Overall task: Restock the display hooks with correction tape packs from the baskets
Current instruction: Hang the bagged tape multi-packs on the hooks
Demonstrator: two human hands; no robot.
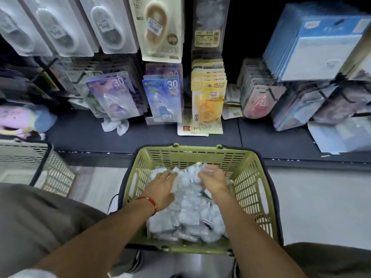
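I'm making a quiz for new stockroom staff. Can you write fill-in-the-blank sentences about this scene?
1. Both hands reach into the ____ plastic basket.
2. A red string bracelet is on the ____ wrist.
3. The purple and blue hanging packs show the number ____.

Missing words: green; left; 30

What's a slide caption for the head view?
Both hands sorting clear packs in a green basket below stocked hooks.
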